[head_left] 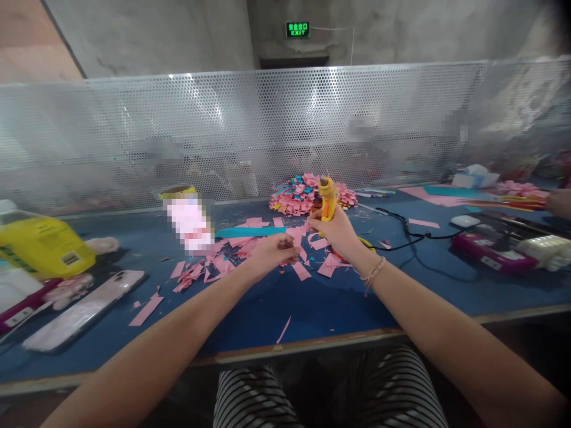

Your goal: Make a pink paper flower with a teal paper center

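My right hand is wrapped round a yellow glue gun, held upright above the worktop. Lower and to the left, my left hand has its fingers curled together over the paper scraps; what they pinch, if anything, is too small to make out. Pink paper strips lie scattered around both hands. A long teal paper strip stretches out behind my left hand. Beyond the glue gun sits a heap of folded pink and teal paper pieces, partly hidden by it.
A propped phone with a lit, blurred screen stands left of the scraps. Another phone, a yellow jug and a purple box lie farther out. A black cable runs rightward. A perforated metal screen closes off the back.
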A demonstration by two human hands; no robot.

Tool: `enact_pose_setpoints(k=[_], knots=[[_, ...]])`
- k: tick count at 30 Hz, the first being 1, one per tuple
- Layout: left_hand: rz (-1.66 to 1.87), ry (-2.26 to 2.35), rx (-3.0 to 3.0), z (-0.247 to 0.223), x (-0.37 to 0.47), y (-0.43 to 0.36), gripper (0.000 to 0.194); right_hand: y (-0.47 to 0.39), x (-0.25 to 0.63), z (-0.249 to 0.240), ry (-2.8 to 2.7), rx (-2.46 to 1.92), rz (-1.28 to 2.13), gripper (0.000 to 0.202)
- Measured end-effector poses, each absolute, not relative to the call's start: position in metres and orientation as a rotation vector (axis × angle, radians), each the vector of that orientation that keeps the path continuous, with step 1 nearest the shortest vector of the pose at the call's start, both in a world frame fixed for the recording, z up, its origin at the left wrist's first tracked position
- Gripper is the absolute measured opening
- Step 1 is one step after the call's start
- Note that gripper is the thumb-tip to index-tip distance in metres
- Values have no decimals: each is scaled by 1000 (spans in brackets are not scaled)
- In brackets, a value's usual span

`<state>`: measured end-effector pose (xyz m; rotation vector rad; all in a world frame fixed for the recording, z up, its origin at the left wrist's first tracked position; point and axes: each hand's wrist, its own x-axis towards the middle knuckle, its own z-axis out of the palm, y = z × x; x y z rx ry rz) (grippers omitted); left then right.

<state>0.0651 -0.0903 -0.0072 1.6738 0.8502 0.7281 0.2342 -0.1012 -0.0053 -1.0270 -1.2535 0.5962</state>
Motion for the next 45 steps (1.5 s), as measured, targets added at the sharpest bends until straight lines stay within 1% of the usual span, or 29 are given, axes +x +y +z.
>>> enact_pose_setpoints(k=[8,13,18,21,25,33,39,45], knots=[[698,846,1665,-5,66,-94,19,-98,233,-6,-1226,-1018,580,18],[707,887,1705,-5,67,-94,17,-100,232,-6,-1221,-1043,592,21],[831,996,2040,-3,65,-91,14,-105,227,-3,-1213,-1109,593,25],[925,1048,2180,-2,65,-91,16,-110,221,0,-1226,-1139,613,25],[972,1088,2148,1,65,-92,15,-115,216,3,-1243,-1156,606,23],[1017,937,1954,1,65,-93,17,-113,217,1,-1211,-1138,549,25],[1028,897,1879,0,65,-91,16,-115,217,2,-1310,-1159,613,31],[1026,893,1894,3,66,-95,17,-111,218,-6,-1424,-1204,507,34]])
